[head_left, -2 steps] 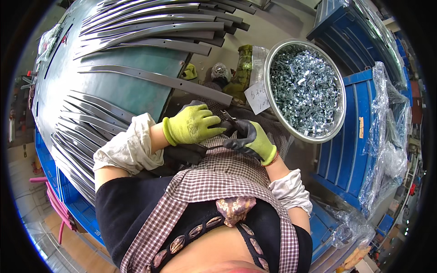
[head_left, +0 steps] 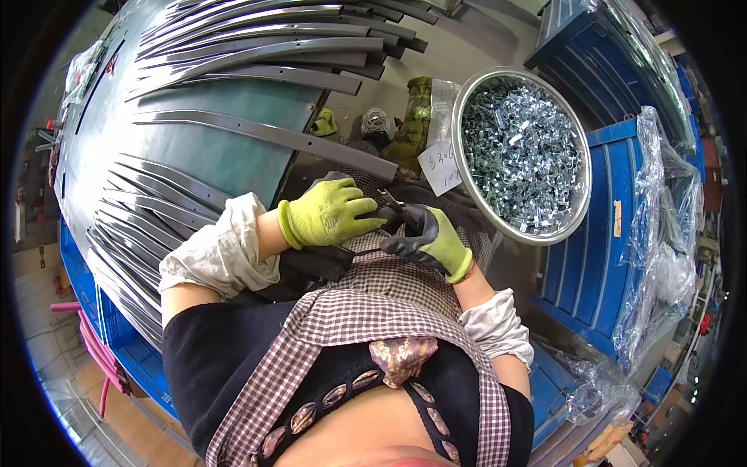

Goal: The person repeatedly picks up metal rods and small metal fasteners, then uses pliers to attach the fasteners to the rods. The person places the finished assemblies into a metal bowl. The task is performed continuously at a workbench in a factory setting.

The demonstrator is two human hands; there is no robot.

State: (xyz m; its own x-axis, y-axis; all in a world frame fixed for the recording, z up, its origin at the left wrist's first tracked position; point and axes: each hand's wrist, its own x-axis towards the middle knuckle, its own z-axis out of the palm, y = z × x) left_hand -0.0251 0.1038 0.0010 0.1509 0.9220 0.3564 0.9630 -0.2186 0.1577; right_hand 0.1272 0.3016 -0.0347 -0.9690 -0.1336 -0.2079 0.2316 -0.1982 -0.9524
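Both my hands wear yellow-green gloves with dark grey palms and are close together over my lap. My left hand (head_left: 328,212) is closed, fingers curled inward; whatever lies in its grip is hidden. My right hand (head_left: 432,241) is closed around a slim dark tool (head_left: 395,205) with a forked tip, which looks like pliers and points up toward the left hand. Just beyond the left hand, a single long grey metal strip (head_left: 272,138) lies on the green table (head_left: 233,101), its end overhanging the edge. To the right, a round metal basin (head_left: 462,167) holds many small shiny metal clips (head_left: 521,148).
More grey strips (head_left: 311,47) are fanned at the table's far end, and another bundle (head_left: 148,210) lies at the left. A paper label (head_left: 440,167) with handwriting hangs beside the basin. Blue metal bins (head_left: 591,233) with clear plastic wrap (head_left: 661,265) stand at the right.
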